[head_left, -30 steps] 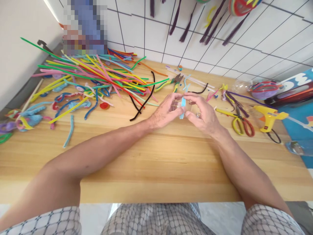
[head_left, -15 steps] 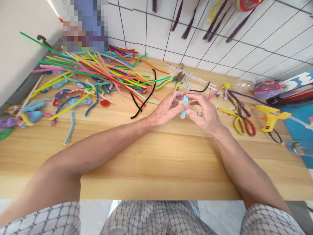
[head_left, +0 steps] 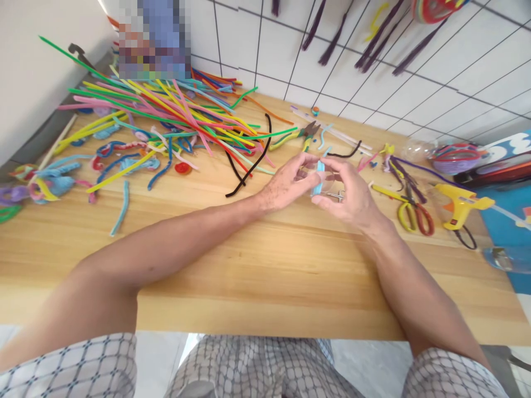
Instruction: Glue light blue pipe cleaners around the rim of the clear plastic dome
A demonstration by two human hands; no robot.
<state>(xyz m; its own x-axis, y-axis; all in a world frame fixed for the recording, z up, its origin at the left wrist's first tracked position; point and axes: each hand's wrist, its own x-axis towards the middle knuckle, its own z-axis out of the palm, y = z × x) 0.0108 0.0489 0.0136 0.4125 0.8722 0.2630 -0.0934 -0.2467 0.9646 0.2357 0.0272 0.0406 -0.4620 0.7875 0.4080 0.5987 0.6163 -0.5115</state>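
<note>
A small light-blue piece (head_left: 318,178), which looks like folded pipe cleaner, is upright between my two hands above the wooden table. My left hand (head_left: 292,181) grips it from the left, thumb and fingers pressed on it. From the right, my right hand (head_left: 346,190) pinches it, its fingers curved around the far side and its thumb at the lower end. Something clear and round shows faintly behind the piece. Green-and-yellow pliers (head_left: 309,131) and a black pipe cleaner (head_left: 346,153) lie just beyond the hands.
Many coloured pipe cleaners (head_left: 186,119) are heaped at the left, with a red round piece (head_left: 182,168) near them. Red-and-yellow scissors (head_left: 409,207) and a yellow glue gun (head_left: 458,204) lie at the right. Dark tassels (head_left: 334,41) hang on the tiled wall.
The whole view has shifted slightly. My right thumb has slid a little down and left along the light-blue piece, while both hands keep hold of it.
</note>
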